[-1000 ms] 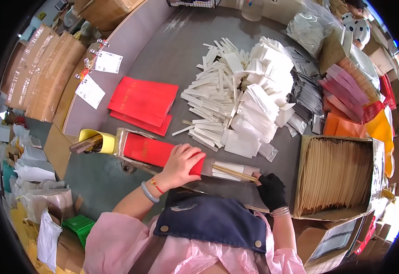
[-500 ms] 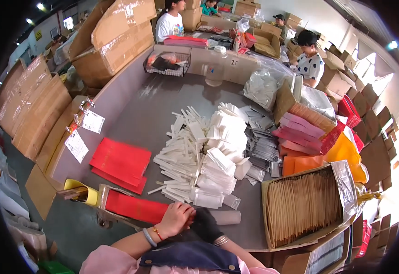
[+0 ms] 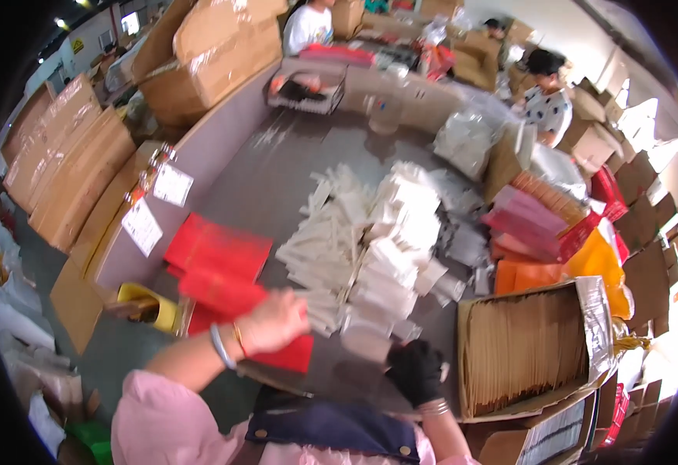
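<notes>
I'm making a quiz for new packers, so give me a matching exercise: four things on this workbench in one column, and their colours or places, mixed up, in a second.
Things:
1. left hand
2. right hand
3. open cardboard box
4. tape roll

Descriptions:
A. yellow, at the bench's left edge
B. bare, with a bracelet, on a red envelope
C. packed with tan sleeves, on the right
D. in a black glove, near the white packets

Pairs: 1-B, 2-D, 3-C, 4-A

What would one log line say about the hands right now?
left hand: holding red envelope | right hand: black glove, beside white packets | picture: blurred
</notes>
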A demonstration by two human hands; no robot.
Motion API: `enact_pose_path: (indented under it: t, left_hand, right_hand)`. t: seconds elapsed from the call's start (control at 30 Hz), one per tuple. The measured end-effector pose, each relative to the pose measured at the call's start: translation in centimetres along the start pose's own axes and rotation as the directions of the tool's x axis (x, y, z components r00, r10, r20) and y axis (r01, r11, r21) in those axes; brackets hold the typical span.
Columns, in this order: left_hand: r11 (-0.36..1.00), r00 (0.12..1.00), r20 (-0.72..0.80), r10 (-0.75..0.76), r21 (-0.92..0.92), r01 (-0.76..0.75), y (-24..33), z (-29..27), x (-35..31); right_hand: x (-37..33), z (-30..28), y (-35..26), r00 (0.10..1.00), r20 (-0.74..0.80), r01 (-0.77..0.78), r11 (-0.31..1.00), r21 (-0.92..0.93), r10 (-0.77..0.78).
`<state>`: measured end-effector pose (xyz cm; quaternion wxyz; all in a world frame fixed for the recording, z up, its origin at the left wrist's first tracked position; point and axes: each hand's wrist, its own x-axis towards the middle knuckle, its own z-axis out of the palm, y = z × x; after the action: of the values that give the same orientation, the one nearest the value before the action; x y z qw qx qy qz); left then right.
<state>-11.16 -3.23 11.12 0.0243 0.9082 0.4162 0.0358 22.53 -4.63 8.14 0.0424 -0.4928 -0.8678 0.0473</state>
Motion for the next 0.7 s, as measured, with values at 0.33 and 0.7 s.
enact_pose_path:
  t: [0.33, 0.7]
  left_hand:
    - [0.780, 0.776, -0.190, -0.601, -0.353, 0.517, 4.4, 5.0, -2.3]
    - [0.616, 0.643, -0.096, -0.759, -0.426, 0.663, 6.9, 7.4, -2.7]
  right_hand:
    - [-0.1, -0.2, -1.8, 0.995, -0.039, -0.084, 0.973, 0.216, 0.095]
    - [0.4, -0.7, -2.8, 0.999, 0.043, -0.011, 0.979, 0.206, 0.002]
